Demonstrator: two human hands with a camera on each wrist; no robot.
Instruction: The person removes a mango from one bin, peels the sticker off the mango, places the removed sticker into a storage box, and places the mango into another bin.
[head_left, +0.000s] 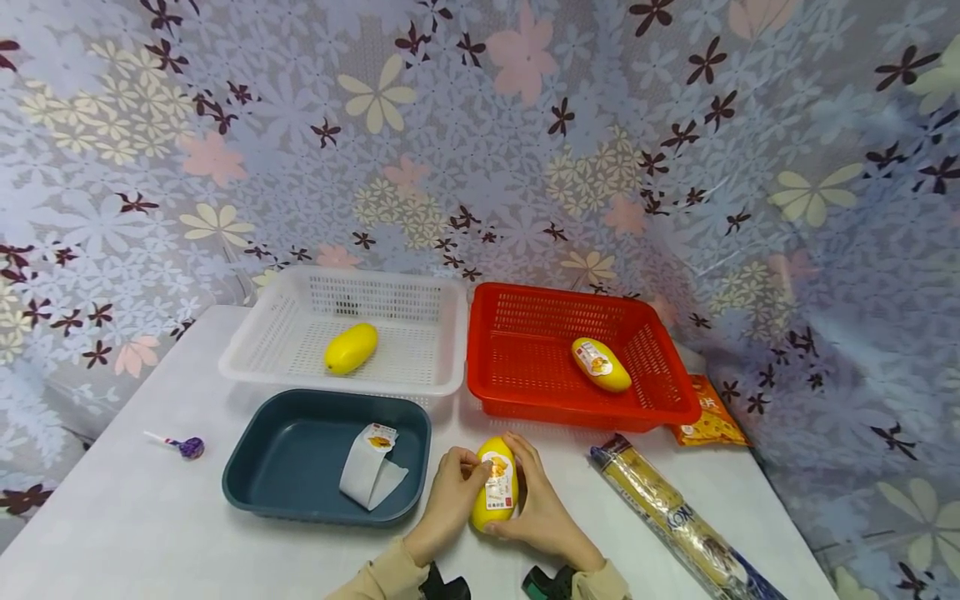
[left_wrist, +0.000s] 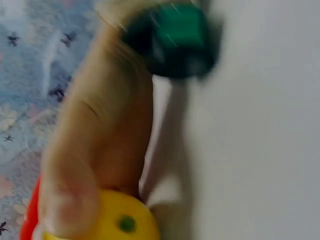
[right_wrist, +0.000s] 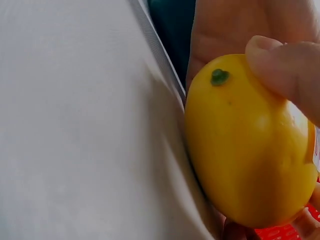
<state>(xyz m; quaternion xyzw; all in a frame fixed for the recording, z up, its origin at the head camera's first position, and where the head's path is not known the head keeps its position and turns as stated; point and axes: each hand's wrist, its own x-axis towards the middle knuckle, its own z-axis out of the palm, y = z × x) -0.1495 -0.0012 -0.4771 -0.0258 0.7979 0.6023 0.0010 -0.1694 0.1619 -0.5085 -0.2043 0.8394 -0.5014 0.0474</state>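
A yellow mango point(head_left: 482, 514) with a green stem stub is between both hands over the white table. Its white label point(head_left: 499, 493), printed with orange fruit, faces up. My right hand point(head_left: 545, 518) grips the mango from the right, thumb near the stem end and fingers round the far side. From the left, my left hand point(head_left: 448, 502) holds it too, with the thumb pressed on the label. The right wrist view shows the mango's plain yellow side point(right_wrist: 240, 145) close up. In the blurred left wrist view, the left thumb lies on the mango point(left_wrist: 135, 215).
Behind stand a white basket point(head_left: 247, 377) with a plain mango point(head_left: 351, 348) and a red basket point(head_left: 555, 410) with a labelled mango point(head_left: 611, 377). A dark teal tray point(head_left: 277, 504) holds a label strip point(head_left: 363, 471). Around lie a lollipop point(head_left: 191, 447), long packet point(head_left: 675, 518) and orange bag point(head_left: 712, 421).
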